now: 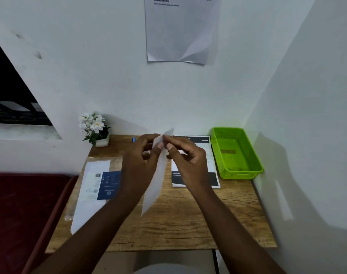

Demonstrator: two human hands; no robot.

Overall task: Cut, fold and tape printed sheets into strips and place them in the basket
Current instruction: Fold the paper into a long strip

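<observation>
- White walls met in a corner behind the wooden desk, where both hands worked just above the middle of the top.
- A folded white paper strip hung on edge over the desk centre, its top end pinched between the two hands and its bottom end pointing toward 7 o'clock.
- On the left hand, thumb and fingers were closed on the strip's upper part; the right hand had thumb and forefinger clamped on the top corner, the other fingers curled.
- Only the top was gripped, so the long free end could probably swing or twist, and the crease might set crooked.
- If tape went on before the edges lined up, the fold would likely be fixed off-square.
- A green basket sat at 2 o'clock, well apart from the strip; a loose release could drop the strip short, onto the printed sheet at 1 o'clock.
- Another printed sheet lay at 9 o'clock.
- No scissors or tape could be made out; a small blue object at 12 o'clock was mostly hidden behind the left hand.
- Print on the strip, and the fold line itself, were too blurred to read.
- Whether the basket held anything could not be told.
- A potted white flower stood at 11 o'clock, and a notice on the wall was cut off at the top.
</observation>
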